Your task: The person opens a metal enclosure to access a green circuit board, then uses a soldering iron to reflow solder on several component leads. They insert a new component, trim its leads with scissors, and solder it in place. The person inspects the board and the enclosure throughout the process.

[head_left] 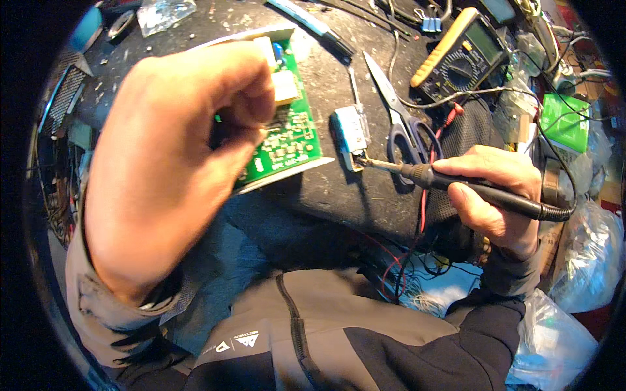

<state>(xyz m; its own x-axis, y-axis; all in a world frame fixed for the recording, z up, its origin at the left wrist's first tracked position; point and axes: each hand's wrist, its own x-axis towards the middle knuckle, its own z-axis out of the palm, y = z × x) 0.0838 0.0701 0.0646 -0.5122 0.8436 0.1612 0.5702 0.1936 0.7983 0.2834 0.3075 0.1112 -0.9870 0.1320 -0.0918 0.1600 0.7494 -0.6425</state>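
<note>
My right hand (pixel 502 186) is wrapped around the black handle of a soldering iron (pixel 482 191). The iron's tip reaches leftward to the near end of a small whitish box (pixel 351 130) and appears to touch it; the inside is dark. At the left, my left hand (pixel 173 143) reaches over a green circuit board (pixel 297 143) that sits in a pale, shallow frame. Its thumb and fingers are pinched close above the board's parts. What they hold, if anything, is hidden. A cream-coloured block component (pixel 285 86) and a blue one (pixel 278 52) show beside the fingertips.
Scissors (pixel 393 104) lie partly open just right of the box. Behind are a marker (pixel 310 26) and a yellow-edged multimeter (pixel 463 58). Red and black leads (pixel 424 208) hang over the table's near edge. Plastic bags (pixel 587 254) and cables crowd the right side.
</note>
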